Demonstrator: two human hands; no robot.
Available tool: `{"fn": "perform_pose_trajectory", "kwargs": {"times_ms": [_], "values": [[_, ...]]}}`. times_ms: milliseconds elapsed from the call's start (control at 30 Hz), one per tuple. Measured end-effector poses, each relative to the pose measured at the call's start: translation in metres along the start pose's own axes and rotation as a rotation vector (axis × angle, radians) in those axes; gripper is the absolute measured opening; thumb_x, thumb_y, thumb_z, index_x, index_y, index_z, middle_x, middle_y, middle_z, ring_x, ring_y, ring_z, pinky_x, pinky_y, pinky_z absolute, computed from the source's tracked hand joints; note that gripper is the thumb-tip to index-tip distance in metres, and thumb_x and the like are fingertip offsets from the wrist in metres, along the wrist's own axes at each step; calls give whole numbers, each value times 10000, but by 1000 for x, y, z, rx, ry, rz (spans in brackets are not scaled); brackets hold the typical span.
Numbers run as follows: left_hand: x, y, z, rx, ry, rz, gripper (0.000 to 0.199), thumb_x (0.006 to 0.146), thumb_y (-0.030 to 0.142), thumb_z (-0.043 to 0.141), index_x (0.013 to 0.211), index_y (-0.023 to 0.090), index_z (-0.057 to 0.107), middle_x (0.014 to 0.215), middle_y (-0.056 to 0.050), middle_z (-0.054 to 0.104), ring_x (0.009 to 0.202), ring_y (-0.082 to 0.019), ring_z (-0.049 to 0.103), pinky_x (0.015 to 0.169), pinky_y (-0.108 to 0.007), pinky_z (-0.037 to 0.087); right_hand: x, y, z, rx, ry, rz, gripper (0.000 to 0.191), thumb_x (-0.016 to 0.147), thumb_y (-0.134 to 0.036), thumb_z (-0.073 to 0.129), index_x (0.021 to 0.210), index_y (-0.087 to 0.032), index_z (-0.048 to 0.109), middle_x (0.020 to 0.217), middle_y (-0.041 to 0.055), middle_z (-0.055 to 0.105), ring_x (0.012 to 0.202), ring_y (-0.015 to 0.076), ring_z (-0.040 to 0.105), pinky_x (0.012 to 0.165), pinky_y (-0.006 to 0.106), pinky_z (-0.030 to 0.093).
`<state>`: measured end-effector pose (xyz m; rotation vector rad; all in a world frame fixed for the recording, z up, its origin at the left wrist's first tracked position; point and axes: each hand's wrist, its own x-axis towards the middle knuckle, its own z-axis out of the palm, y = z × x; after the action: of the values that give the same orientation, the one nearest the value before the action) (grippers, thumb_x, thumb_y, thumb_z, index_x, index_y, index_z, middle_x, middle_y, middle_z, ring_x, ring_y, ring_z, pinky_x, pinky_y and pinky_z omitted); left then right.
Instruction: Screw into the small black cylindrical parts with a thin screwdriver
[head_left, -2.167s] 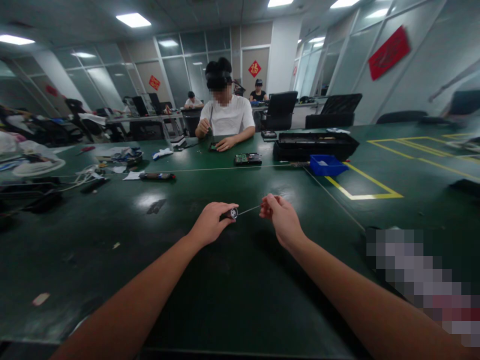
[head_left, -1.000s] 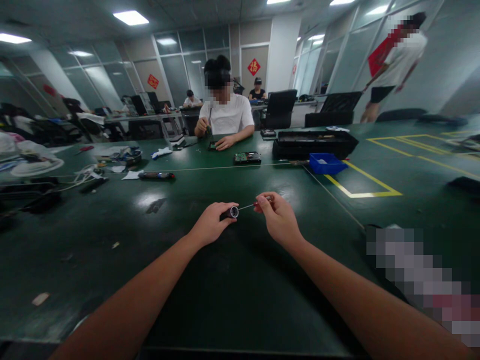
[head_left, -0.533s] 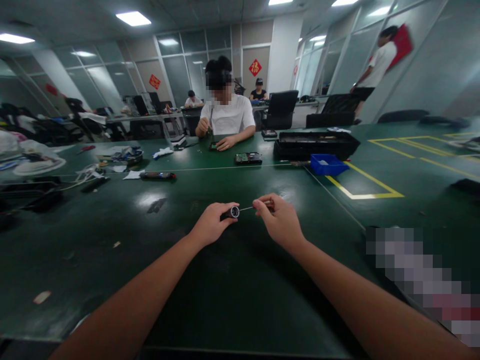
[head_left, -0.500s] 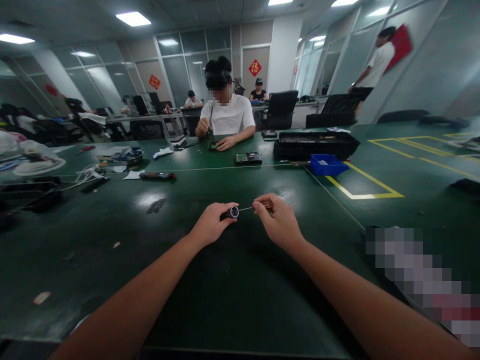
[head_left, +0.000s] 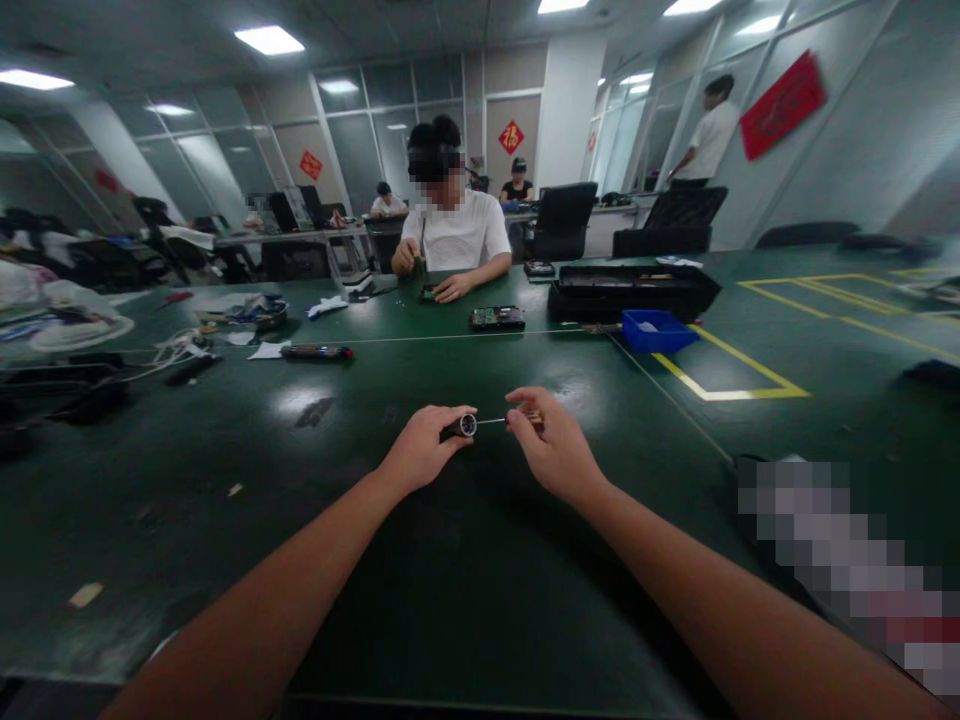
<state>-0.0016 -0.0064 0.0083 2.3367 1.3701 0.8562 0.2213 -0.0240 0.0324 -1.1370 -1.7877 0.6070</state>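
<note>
My left hand is closed around a dark cylindrical part whose round, light-rimmed end faces me. To the right of it, my right hand grips the handle of a screwdriver. The thin metal shaft points left, and its tip meets the rim of the cylindrical part; whether it sits on a screw is too small to tell. Both hands are just above the green table.
Across the table a person in a white shirt handles a small circuit board. Nearer stand a drive-like board, a long black tray and a blue bin. A dark cylindrical tool lies left, beside cables.
My right index finger has lifted slightly off the screwdriver, and the shaft lies a little more level. A standing person at the back right has moved left.
</note>
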Motion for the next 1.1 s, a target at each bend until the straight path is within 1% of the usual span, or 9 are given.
{"fn": "perform_pose_trajectory", "kwargs": {"times_ms": [167,267,367,533,633,733,833,933,1100], "values": [[0,0,1,-14,-5,-2,413,894,230,692,1304,255,644,1158,-41,709,1050,-237,607,962,-404,446,-1,-1,0,-3,40,41,299,1027,-414,385,1013,-236,624,735,8,637,625,174,585,613,318,423],[0,1,0,-17,2,-13,418,896,236,693,1309,262,641,1158,-35,709,1054,-236,605,964,-400,442,0,1,2,91,103,67,220,984,-361,470,1118,-223,575,815,21,663,699,186,621,669,326,468],[0,3,0,-21,9,-35,419,895,233,692,1310,260,642,1158,-37,708,1062,-239,604,962,-396,443,1,3,5,239,126,106,219,943,-395,543,1040,-204,591,880,54,685,801,202,659,759,348,512],[0,2,2,-34,6,-63,424,898,240,688,1317,272,639,1115,-40,712,1023,-240,612,921,-393,464,4,6,9,415,132,184,351,915,-531,575,975,-193,651,861,61,685,790,198,654,793,370,529],[1,1,1,-28,17,45,416,907,224,677,1317,274,632,1208,-43,698,1112,-236,601,995,-408,437,9,15,11,624,178,278,359,889,-558,597,925,-206,653,805,38,649,736,188,634,754,365,546],[4,-1,-1,59,8,151,383,928,214,651,1305,281,635,1268,-38,682,1189,-235,580,1071,-441,373,13,25,11,798,177,462,290,906,-494,586,849,-214,634,722,19,605,637,170,597,723,369,569],[6,-3,0,140,-43,119,385,921,227,662,1301,285,638,1221,-39,698,1156,-245,594,1053,-456,375,15,32,10,752,254,542,254,925,-441,569,811,-221,624,736,25,601,625,165,577,691,354,573],[6,-6,3,146,-72,94,403,914,247,676,1312,284,631,1188,-41,703,1121,-243,603,1027,-443,393,14,33,11,603,315,468,252,936,-450,556,855,-224,631,802,38,631,690,175,594,652,326,545],[5,-6,5,136,-66,82,399,915,260,669,1312,269,627,1158,-44,703,1077,-237,606,1000,-430,409,10,21,9,414,267,305,297,964,-481,498,905,-217,623,780,28,640,683,175,597,655,327,502]]}}
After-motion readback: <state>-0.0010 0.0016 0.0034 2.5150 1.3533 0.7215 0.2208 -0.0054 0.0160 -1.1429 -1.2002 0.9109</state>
